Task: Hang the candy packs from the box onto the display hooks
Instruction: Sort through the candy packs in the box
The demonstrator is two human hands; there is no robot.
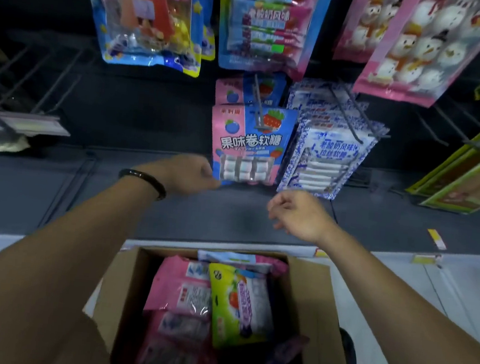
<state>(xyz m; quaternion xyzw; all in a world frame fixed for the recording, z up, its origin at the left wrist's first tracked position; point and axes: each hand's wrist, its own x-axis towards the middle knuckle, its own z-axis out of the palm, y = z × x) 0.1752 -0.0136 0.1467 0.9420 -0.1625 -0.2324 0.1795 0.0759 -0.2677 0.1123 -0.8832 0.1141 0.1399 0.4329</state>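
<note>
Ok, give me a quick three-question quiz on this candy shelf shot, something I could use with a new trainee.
1. True or false: the cardboard box is empty.
2. Where does the left hand meet the hanging pink-and-blue pack? A its hook hole; B its lower left corner; C nowhere.
3. Fill in: the right hand holds ____.
Key: 1 false, packs lie inside; 2 B; 3 nothing.

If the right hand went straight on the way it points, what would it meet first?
The right hand would likely meet the bottom of the pink-and-blue candy pack, whose lower corner the left hand holds; depth is unclear.
</note>
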